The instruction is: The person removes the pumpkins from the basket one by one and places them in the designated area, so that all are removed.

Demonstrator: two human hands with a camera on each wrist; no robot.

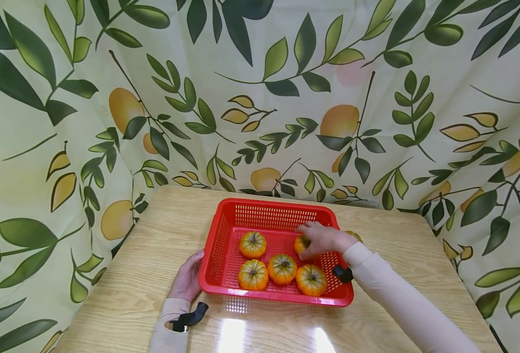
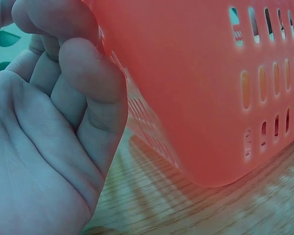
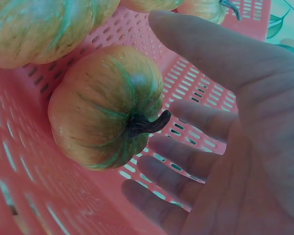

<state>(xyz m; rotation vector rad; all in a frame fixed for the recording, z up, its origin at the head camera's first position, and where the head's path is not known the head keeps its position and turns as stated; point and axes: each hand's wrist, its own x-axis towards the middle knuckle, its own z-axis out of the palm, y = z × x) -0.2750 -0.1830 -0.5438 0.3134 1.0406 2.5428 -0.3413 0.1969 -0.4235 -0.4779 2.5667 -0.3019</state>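
Orange, green-striped ribbed pumpkin (image 3: 100, 115) in red perforated plastic basket (image 2: 186, 98): probably light, stiff, slightly slippery. Cup its sides (stem (image 3: 149, 126) might snap). Right hand (image 1: 323, 239) spread about it; left hand (image 1: 186, 279) touches rim (image 1: 210, 240), cannot tell whether pinching.

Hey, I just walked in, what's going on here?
A person's left hand holds the left side of a rectangular red plastic basket on a pale wood-grain table. Their right hand reaches inside, fingers spread close to a round, ribbed orange pumpkin. Four similar pumpkins sit nearby in the basket. Something yellow-green, mostly hidden, shows beyond the basket's right side.
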